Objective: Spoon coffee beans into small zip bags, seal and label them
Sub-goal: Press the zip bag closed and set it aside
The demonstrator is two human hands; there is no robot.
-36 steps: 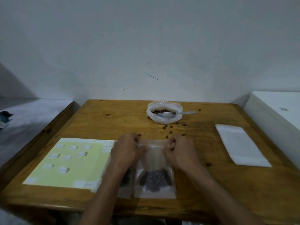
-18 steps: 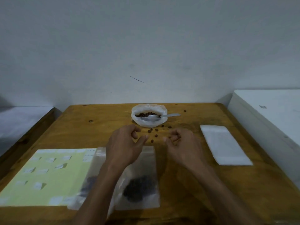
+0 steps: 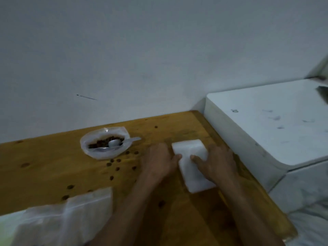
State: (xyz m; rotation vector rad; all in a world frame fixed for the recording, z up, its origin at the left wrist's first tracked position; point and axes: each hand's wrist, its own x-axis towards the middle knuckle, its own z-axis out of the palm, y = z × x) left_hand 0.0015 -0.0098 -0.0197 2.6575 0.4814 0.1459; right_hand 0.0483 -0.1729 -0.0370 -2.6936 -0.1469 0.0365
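Observation:
A white stack of empty zip bags (image 3: 190, 167) lies on the right side of the wooden table (image 3: 44, 166). My left hand (image 3: 159, 159) touches its left edge with the fingertips. My right hand (image 3: 215, 161) rests on its right side, fingers spread on top. An open plastic bag of coffee beans (image 3: 104, 142) sits further left with a metal spoon (image 3: 117, 142) in it. Filled clear zip bags (image 3: 71, 212) lie blurred at the lower left.
Loose coffee beans (image 3: 117, 168) are scattered on the wood between the bean bag and my left arm. A white appliance (image 3: 269, 125) stands against the table's right edge. A plain wall runs behind the table.
Both hands let go of the filled zip bag and moved right to the white stack of empty bags. The camera swung right; the label sheet is out of view.

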